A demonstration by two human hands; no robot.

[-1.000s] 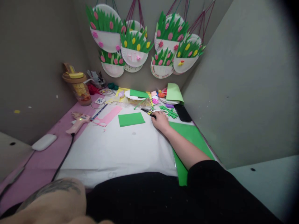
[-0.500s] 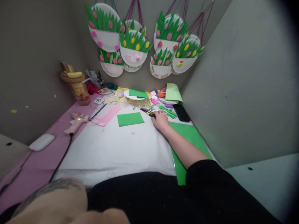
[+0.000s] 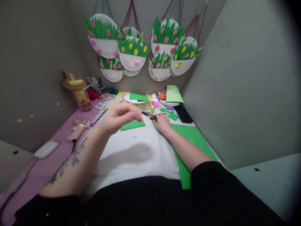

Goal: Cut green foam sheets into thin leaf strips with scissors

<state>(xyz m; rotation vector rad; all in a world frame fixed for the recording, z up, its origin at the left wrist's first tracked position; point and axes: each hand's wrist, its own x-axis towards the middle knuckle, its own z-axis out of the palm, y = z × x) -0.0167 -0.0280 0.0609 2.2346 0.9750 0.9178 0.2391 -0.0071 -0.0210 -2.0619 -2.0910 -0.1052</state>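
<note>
My right hand (image 3: 161, 122) rests on the white table cover, fingers curled over the handles of black and yellow scissors (image 3: 149, 115). My left hand (image 3: 119, 117) hovers in the air above a small green foam rectangle (image 3: 133, 124), blurred by motion, its fingers loosely bent with nothing seen in them. A large green foam sheet (image 3: 195, 137) lies under my right forearm. Cut green strips (image 3: 169, 113) lie just beyond the right hand.
A pink glue gun (image 3: 78, 130) with a black cord lies at the left, near a white oval object (image 3: 45, 149) and an orange lidded jar (image 3: 78, 92). Paper-plate flower baskets (image 3: 131, 53) hang on the back wall. A black phone (image 3: 183, 113) sits at the right, by craft scraps.
My left arm has risen from the bottom edge and reached forward over the green foam rectangle. The right hand has stayed on the scissors.
</note>
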